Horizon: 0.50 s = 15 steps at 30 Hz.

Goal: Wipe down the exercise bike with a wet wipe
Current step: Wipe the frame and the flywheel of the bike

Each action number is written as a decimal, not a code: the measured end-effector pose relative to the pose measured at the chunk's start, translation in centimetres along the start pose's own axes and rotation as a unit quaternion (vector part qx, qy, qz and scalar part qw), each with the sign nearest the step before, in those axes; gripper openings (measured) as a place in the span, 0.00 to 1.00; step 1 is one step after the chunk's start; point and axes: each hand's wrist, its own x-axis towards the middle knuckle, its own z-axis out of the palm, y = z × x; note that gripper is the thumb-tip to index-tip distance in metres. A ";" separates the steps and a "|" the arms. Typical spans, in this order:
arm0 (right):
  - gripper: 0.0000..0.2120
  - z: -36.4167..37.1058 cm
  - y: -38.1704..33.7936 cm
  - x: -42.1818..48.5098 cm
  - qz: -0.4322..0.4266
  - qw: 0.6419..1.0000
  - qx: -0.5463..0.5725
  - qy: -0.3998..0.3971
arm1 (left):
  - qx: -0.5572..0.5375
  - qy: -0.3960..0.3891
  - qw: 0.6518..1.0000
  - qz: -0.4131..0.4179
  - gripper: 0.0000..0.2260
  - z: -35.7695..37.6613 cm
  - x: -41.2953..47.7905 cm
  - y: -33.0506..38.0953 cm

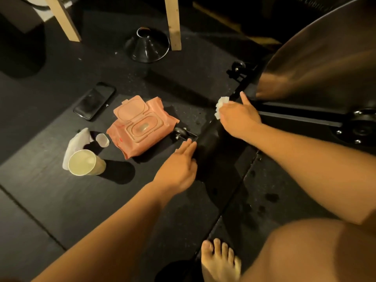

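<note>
right hand (pixel 238 119) grips wet wipe (pixel 220 104) on bike bar (pixel 209 139) | left hand (pixel 179 167) flat, bar end

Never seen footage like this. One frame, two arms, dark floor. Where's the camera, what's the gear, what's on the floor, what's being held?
There is no robot here. One wide-angle camera worn on a person's head looks down at their own bare hands. They are low beside an exercise bike; the big metal disc is its flywheel, and the black tube across the floor is its base bar.

The right hand grips a bunched white wet wipe against the bike's frame. The left hand holds nothing; its straight fingers rest on the base bar.

On the black floor mat lie a pink wipe pack with its lid open, a dark phone, a paper cup, a crumpled white wipe beside the cup, and a black cone farther back. A bare foot shows at the bottom.
</note>
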 end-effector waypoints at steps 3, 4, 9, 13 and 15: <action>0.22 0.0 -4.8 -3.1 -0.071 0.993 0.064 0.076 | 0.087 -0.001 0.996 -0.006 0.29 -0.7 0.8 -0.4; 0.22 0.8 -6.9 -5.1 -0.111 0.983 0.107 0.100 | 0.127 -0.010 0.992 -0.009 0.30 -0.9 0.6 -0.7; 0.12 1.7 -6.0 -7.4 -0.178 0.959 0.153 0.159 | 0.230 -0.048 0.972 -0.011 0.31 -2.4 -0.4 -1.2; 0.11 2.1 0.3 -2.7 -0.026 0.986 0.123 0.110 | 0.251 -0.040 0.967 -0.026 0.32 -3.8 -0.2 -0.7; 0.14 2.4 -0.8 -3.7 -0.024 0.985 0.108 0.132 | 0.257 -0.043 0.965 -0.028 0.32 -3.8 0.1 -0.3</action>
